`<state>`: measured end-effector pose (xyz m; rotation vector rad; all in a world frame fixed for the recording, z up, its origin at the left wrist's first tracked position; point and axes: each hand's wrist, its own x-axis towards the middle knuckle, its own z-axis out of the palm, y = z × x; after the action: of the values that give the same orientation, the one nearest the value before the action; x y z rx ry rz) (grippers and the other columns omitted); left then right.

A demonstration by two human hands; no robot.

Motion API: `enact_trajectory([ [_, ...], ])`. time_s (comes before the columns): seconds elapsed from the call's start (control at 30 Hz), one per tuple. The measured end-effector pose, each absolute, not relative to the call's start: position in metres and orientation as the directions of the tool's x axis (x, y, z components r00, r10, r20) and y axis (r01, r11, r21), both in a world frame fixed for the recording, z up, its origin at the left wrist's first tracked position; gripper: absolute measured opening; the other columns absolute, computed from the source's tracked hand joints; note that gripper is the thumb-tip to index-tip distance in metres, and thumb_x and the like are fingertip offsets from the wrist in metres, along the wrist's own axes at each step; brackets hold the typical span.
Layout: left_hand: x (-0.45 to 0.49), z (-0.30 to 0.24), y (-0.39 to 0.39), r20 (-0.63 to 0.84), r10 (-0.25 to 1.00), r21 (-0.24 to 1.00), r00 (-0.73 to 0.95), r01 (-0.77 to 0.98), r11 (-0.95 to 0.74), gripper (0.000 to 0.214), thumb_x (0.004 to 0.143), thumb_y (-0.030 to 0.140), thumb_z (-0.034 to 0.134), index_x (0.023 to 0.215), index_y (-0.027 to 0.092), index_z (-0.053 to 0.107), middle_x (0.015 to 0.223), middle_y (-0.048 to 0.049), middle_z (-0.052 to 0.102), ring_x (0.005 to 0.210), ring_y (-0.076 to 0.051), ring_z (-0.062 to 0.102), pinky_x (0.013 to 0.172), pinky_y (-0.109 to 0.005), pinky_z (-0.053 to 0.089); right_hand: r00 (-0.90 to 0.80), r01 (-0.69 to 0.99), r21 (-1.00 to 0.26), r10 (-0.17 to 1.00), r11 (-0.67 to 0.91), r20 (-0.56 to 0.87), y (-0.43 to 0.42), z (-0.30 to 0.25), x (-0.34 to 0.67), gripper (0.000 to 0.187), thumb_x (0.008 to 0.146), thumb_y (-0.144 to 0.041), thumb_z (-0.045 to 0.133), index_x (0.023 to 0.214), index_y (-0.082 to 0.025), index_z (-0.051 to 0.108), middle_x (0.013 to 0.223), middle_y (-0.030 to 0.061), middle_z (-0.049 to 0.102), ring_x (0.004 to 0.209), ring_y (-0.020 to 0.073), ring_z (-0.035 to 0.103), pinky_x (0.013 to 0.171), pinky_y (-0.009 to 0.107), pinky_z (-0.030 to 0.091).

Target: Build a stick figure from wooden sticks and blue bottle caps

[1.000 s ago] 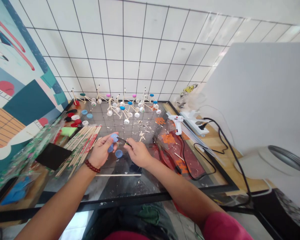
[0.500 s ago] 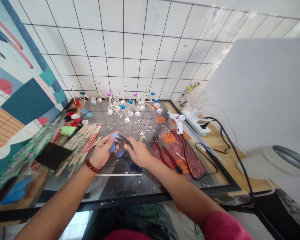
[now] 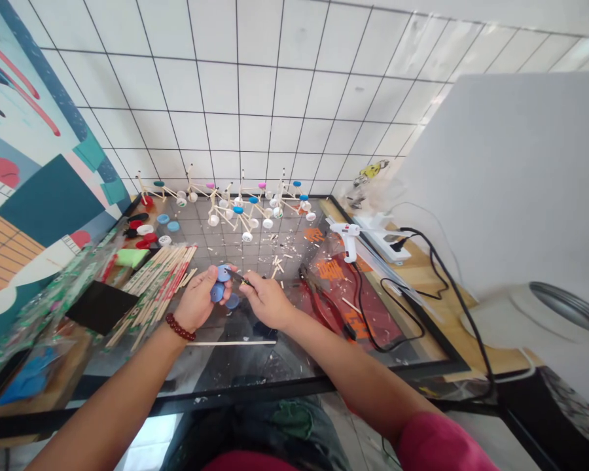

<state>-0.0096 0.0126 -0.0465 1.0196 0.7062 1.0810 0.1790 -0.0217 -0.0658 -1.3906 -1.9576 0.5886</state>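
My left hand point(image 3: 199, 297), with a bead bracelet at the wrist, is closed on two blue bottle caps. The upper bottle cap point(image 3: 222, 274) sits between thumb and fingers, and the lower cap point(image 3: 216, 292) rests against the fingers. My right hand point(image 3: 269, 299) grips a small knife point(image 3: 234, 277) with a dark, narrow blade. Its tip points left and meets the upper cap; whether it pierces the cap cannot be made out. Just below the fingers another blue cap point(image 3: 232, 301) lies on the glass tabletop. A thin wooden stick point(image 3: 230, 343) lies nearer my body.
Several stick-and-cap figures point(image 3: 252, 206) stand at the back. Left are chopsticks point(image 3: 152, 288), a black square point(image 3: 101, 307) and loose caps point(image 3: 146, 229). To the right lie red-handled pliers point(image 3: 324, 307), a white glue gun point(image 3: 346, 239) with its cable, and a power strip point(image 3: 385, 239).
The knife tip has shifted slightly against the upper cap, and the caps have turned a little in my left hand. The whole view has moved slightly.
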Motion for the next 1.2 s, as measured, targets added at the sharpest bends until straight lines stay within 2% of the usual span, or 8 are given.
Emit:
enact_trajectory([
  [0.17,-0.012,-0.041,0.013,0.002,0.942,0.88,0.337,-0.447,0.158,0.06,0.073,0.065,0.096,0.1,0.014,0.08,0.078,-0.0034,0.069,0.059,-0.012,0.059,0.049,-0.024,0.046,-0.07,0.635,-0.73,0.96,0.253,0.271,-0.016,-0.065,0.185,0.026,0.113,-0.035,0.045,0.117,-0.022,0.068,0.089,0.0034,0.077,0.083,0.0219,0.073,0.076,0.029,0.052],
  [0.33,-0.018,-0.037,0.019,-0.067,0.953,0.827,0.295,-0.518,0.219,0.032,0.084,0.037,0.088,0.104,0.015,0.078,0.088,-0.0072,0.073,0.065,-0.014,0.063,0.054,-0.025,0.049,-0.112,0.869,-0.46,0.978,0.183,0.177,-0.02,-0.053,0.192,0.032,0.109,-0.036,0.058,0.138,-0.025,0.068,0.112,0.0107,0.082,0.1,0.0286,0.076,0.081,0.033,0.054],
  [0.43,-0.025,-0.033,0.027,-0.162,0.967,0.765,0.197,-0.594,0.249,0.025,0.074,0.014,0.08,0.098,0.017,0.074,0.097,-0.0077,0.077,0.068,-0.014,0.066,0.053,-0.023,0.048,-0.165,0.919,-0.333,0.973,0.211,0.16,-0.022,-0.045,0.194,0.033,0.109,-0.032,0.059,0.139,-0.03,0.072,0.119,0.0125,0.079,0.102,0.0288,0.075,0.082,0.033,0.054],
  [0.6,-0.04,-0.022,0.04,-0.184,0.983,0.794,-0.016,-0.592,0.139,0.03,0.066,0.016,0.076,0.096,0.018,0.071,0.101,-0.0074,0.078,0.07,-0.016,0.07,0.05,-0.021,0.048,-0.196,0.962,-0.166,0.973,0.215,0.126,-0.018,-0.031,0.205,0.03,0.105,-0.019,0.06,0.122,-0.028,0.082,0.115,0.0143,0.078,0.102,0.0292,0.073,0.091,0.039,0.051],
  [0.77,-0.04,-0.028,0.044,-0.058,0.986,0.954,-0.157,-0.301,0.008,0.04,0.057,0.029,0.087,0.09,0.017,0.068,0.087,-0.0015,0.072,0.051,-0.008,0.053,0.039,-0.018,0.03,-0.212,0.971,-0.095,0.972,0.222,0.104,-0.018,-0.022,0.212,0.034,0.104,-0.013,0.055,0.121,-0.023,0.083,0.122,0.0155,0.076,0.107,0.0308,0.072,0.097,0.043,0.049],
  [0.97,-0.043,-0.037,0.046,0.044,0.984,0.993,-0.17,-0.1,-0.062,0.046,0.058,0.041,0.091,0.093,0.017,0.075,0.079,-0.001,0.07,0.056,-0.012,0.057,0.044,-0.021,0.037,-0.26,0.955,-0.141,0.965,0.26,0.019,-0.023,-0.02,0.211,0.02,0.099,-0.019,0.068,0.107,-0.024,0.085,0.109,0.0114,0.08,0.101,0.0296,0.074,0.09,0.04,0.052],
  [1.1,-0.057,-0.042,0.053,0.229,0.968,0.948,-0.098,0.248,-0.199,0.029,0.069,0.04,0.084,0.089,0.02,0.078,0.086,-0.0065,0.077,0.075,-0.023,0.069,0.066,-0.032,0.054,-0.134,0.973,-0.182,0.988,0.145,0.07,-0.022,-0.019,0.212,0.026,0.102,-0.018,0.06,0.113,-0.021,0.083,0.118,0.0151,0.079,0.102,0.0296,0.075,0.094,0.042,0.053],
  [1.2,-0.064,-0.051,0.058,0.39,0.919,0.743,0.06,0.569,-0.353,0.017,0.08,0.033,0.068,0.09,0.023,0.079,0.101,-0.0112,0.082,0.099,-0.031,0.074,0.092,-0.043,0.058,-0.074,0.962,-0.253,0.991,0.101,0.115,-0.019,-0.023,0.212,0.029,0.106,-0.021,0.059,0.123,-0.025,0.081,0.123,0.011,0.079,0.11,0.0272,0.075,0.095,0.037,0.055],
])
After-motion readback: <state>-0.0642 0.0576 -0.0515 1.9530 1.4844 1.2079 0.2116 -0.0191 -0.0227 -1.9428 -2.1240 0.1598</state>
